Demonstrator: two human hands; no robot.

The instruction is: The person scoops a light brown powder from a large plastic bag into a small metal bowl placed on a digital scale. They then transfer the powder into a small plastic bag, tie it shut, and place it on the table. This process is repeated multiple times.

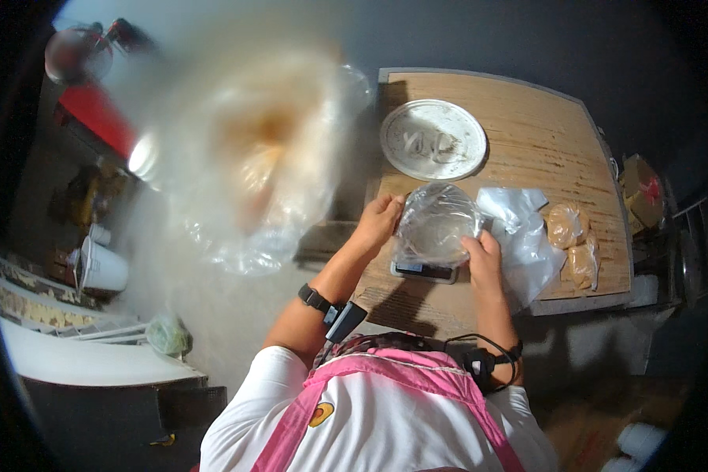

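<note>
On the wooden table (537, 135), a clear plastic bag (439, 227) lies over a round container that sits on a digital kitchen scale (425, 272). My left hand (382, 218) pinches the bag's left edge between thumb and fingers. At its right edge, my right hand (482, 251) grips the plastic. The container's contents cannot be made out. Right of it lie a stack of thin plastic bags (528, 248) and two tied bags of brown stuff, one round (566, 226), the other (582, 264) just below it.
A round white lid (433, 140) with a handle lies behind the scale. A large plastic bag (253, 165), blurred, fills the space left of the table. Farther left are a white bucket (103, 266) and a green plastic bag (168, 334). A cardboard box (642, 192) stands beyond the table's right edge.
</note>
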